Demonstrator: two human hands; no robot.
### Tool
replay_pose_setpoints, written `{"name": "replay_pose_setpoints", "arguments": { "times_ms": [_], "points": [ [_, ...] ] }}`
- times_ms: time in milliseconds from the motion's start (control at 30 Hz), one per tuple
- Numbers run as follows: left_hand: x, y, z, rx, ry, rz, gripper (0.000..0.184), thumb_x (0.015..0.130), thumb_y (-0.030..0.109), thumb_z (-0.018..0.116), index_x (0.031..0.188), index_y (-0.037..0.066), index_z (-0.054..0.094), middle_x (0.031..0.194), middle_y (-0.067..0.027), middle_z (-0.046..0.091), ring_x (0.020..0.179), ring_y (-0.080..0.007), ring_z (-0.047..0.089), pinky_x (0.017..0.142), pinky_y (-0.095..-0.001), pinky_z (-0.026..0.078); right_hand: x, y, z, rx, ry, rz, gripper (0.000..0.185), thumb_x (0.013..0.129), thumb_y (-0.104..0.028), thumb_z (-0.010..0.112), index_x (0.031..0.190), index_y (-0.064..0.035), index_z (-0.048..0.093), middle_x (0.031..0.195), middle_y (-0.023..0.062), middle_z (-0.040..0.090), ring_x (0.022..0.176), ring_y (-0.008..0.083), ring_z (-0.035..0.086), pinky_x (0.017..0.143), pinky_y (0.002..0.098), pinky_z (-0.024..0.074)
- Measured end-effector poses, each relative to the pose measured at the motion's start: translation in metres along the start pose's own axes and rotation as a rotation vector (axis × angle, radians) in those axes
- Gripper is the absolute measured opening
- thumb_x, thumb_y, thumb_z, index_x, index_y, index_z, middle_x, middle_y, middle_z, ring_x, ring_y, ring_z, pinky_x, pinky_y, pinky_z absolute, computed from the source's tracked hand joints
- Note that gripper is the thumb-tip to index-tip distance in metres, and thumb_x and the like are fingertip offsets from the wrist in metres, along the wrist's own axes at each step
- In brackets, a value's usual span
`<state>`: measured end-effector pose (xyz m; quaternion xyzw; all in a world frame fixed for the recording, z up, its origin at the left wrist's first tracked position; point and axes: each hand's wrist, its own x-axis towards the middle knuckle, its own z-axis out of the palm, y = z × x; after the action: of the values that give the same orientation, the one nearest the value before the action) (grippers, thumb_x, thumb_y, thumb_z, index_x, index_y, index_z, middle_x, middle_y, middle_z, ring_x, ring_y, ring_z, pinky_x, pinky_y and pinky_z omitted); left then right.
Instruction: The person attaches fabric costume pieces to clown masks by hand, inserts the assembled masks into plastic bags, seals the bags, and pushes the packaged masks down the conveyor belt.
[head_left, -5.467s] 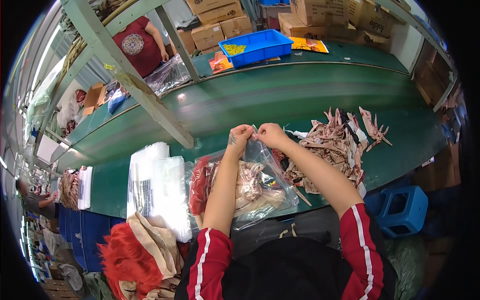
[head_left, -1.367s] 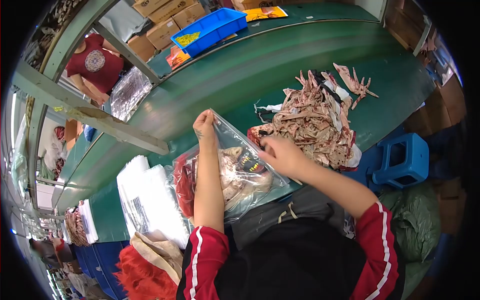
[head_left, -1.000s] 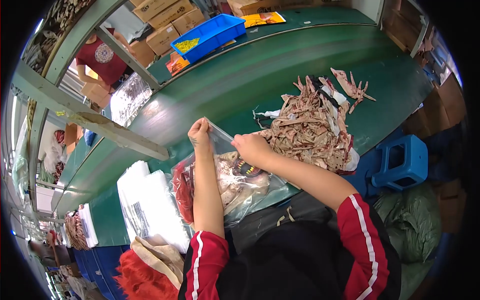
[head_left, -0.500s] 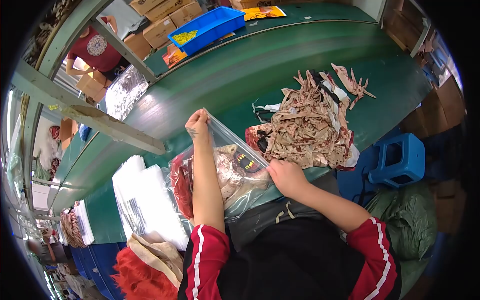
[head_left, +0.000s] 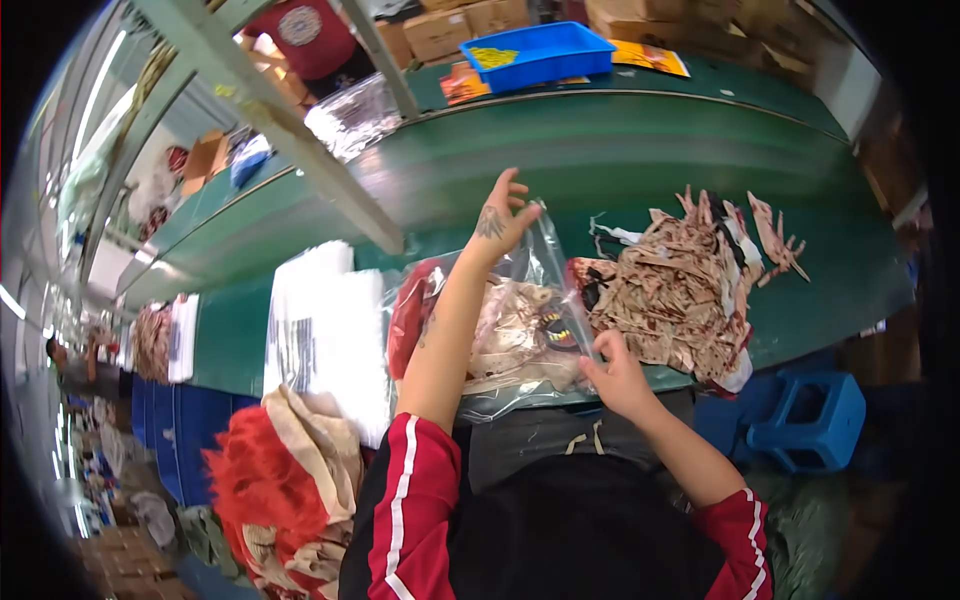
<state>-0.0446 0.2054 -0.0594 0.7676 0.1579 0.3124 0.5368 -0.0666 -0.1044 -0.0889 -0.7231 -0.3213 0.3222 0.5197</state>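
One clear bag [head_left: 550,255] encloses a yellow-toothed mask [head_left: 520,320]; the left hand [head_left: 512,208], partly open, is at its top corner, the right hand [head_left: 598,358] grips its side edge.

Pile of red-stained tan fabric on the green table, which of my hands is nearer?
Right. Your right hand is close beside the near left edge of the fabric pile; your left hand is farther, left of the pile, by the far corner of the clear plastic bag.

The tray [head_left: 540,58] is blue, the stool [head_left: 812,420] blue, the fur [head_left: 262,480] red.
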Motion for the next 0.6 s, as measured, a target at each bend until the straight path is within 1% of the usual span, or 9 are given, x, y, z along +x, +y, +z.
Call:
{"name": "replay_pose_setpoints", "arguments": {
  "times_ms": [67, 100, 133, 267, 333, 400, 467, 500, 600],
  "points": [
    [-0.021, 0.044, -0.020, 0.168, -0.001, 0.118, 0.054, 0.081, 0.020, 0.077, 0.126, 0.001, 0.055, 0.106, -0.0111, 0.065, 0.097, -0.0254, 0.062, 0.085, -0.0353, 0.049, 0.003, -0.014, 0.004, 0.169, -0.020, 0.109, 0.040, 0.092, -0.004, 0.062, 0.123, -0.0030, 0.037, 0.097, 0.0142, 0.067, 0.070, 0.0152, 0.067, 0.060, 0.0278, 0.0530],
    [-0.036, 0.068, -0.041, 0.538, -0.001, 0.231, 0.065, 0.077, 0.020, 0.079, 0.132, 0.002, 0.049, 0.112, -0.0152, 0.062, 0.103, -0.0311, 0.060, 0.088, -0.0403, 0.048, 0.009, 0.003, 0.002, 0.180, -0.155, 0.106, 0.070, 0.091, -0.003, 0.063, 0.144, -0.0088, 0.017, 0.111, 0.0190, 0.064, 0.070, 0.0170, 0.067, 0.061, 0.0289, 0.0542],
    [-0.052, 0.081, -0.061, 0.911, -0.008, 0.338, 0.077, 0.074, 0.020, 0.081, 0.138, 0.002, 0.043, 0.119, -0.0193, 0.060, 0.109, -0.0369, 0.058, 0.091, -0.0452, 0.047, 0.010, -0.001, 0.002, 0.178, -0.175, 0.102, 0.070, 0.091, -0.003, 0.063, 0.144, -0.0088, 0.017, 0.111, 0.0190, 0.064, 0.070, 0.0170, 0.067, 0.061, 0.0289, 0.0542],
    [-0.148, 0.085, -0.114, 1.232, 0.388, -0.329, 0.087, 0.069, 0.028, 0.084, 0.140, 0.004, 0.041, 0.115, -0.0210, 0.063, 0.107, -0.0393, 0.060, 0.088, -0.0448, 0.048, 0.009, -0.022, 0.005, 0.234, -0.308, 0.142, 0.090, 0.089, -0.002, 0.063, 0.154, -0.0160, 0.002, 0.126, 0.0221, 0.056, 0.070, 0.0180, 0.068, 0.065, 0.0314, 0.0552],
    [-0.194, 0.043, -0.140, 0.995, 0.270, -0.576, 0.081, 0.069, 0.020, 0.083, 0.137, 0.003, 0.042, 0.099, -0.0193, 0.068, 0.091, -0.0399, 0.066, 0.081, -0.0447, 0.052, 0.000, -0.030, 0.009, 0.156, -0.341, 0.170, 0.086, 0.089, -0.009, 0.062, 0.153, -0.0145, 0.006, 0.123, 0.0221, 0.059, 0.069, 0.0194, 0.068, 0.064, 0.0358, 0.0555],
    [-0.215, 0.044, -0.138, 0.594, 0.037, -0.388, 0.073, 0.072, 0.010, 0.076, 0.135, 0.001, 0.042, 0.092, -0.0223, 0.069, 0.083, -0.0413, 0.067, 0.075, -0.0459, 0.053, -0.001, -0.023, 0.014, 0.188, -0.350, 0.119, 0.088, 0.087, -0.010, 0.062, 0.154, -0.0153, 0.004, 0.123, 0.0237, 0.059, 0.071, 0.0223, 0.070, 0.067, 0.0371, 0.0558],
    [-0.218, 0.030, -0.130, 0.747, 0.136, -0.367, 0.065, 0.075, 0.004, 0.068, 0.135, 0.001, 0.042, 0.095, -0.0264, 0.067, 0.087, -0.0430, 0.066, 0.074, -0.0447, 0.052, 0.007, -0.030, 0.014, 0.058, -0.369, 0.007, 0.090, 0.085, -0.008, 0.062, 0.154, -0.0157, 0.005, 0.124, 0.0255, 0.058, 0.087, 0.0295, 0.071, 0.079, 0.0390, 0.0548],
    [-0.213, 0.022, -0.125, 0.734, 0.198, -0.300, 0.060, 0.076, 0.002, 0.064, 0.133, 0.001, 0.044, 0.093, -0.0284, 0.065, 0.088, -0.0458, 0.064, 0.074, -0.0452, 0.051, 0.017, -0.025, 0.017, 0.085, -0.362, 0.006, 0.088, 0.083, -0.007, 0.062, 0.154, -0.0153, 0.011, 0.129, 0.0263, 0.057, 0.107, 0.0348, 0.065, 0.092, 0.0407, 0.0501],
    [-0.173, 0.048, -0.099, 0.696, 0.238, -0.277, 0.046, 0.080, 0.005, 0.061, 0.125, 0.002, 0.053, 0.094, -0.0279, 0.066, 0.091, -0.0457, 0.064, 0.075, -0.0450, 0.051, 0.061, -0.047, 0.007, 0.034, -0.325, -0.118, 0.082, 0.082, -0.006, 0.063, 0.153, -0.0142, 0.022, 0.133, 0.0257, 0.054, 0.117, 0.0346, 0.059, 0.096, 0.0399, 0.0477]
  ]
}}
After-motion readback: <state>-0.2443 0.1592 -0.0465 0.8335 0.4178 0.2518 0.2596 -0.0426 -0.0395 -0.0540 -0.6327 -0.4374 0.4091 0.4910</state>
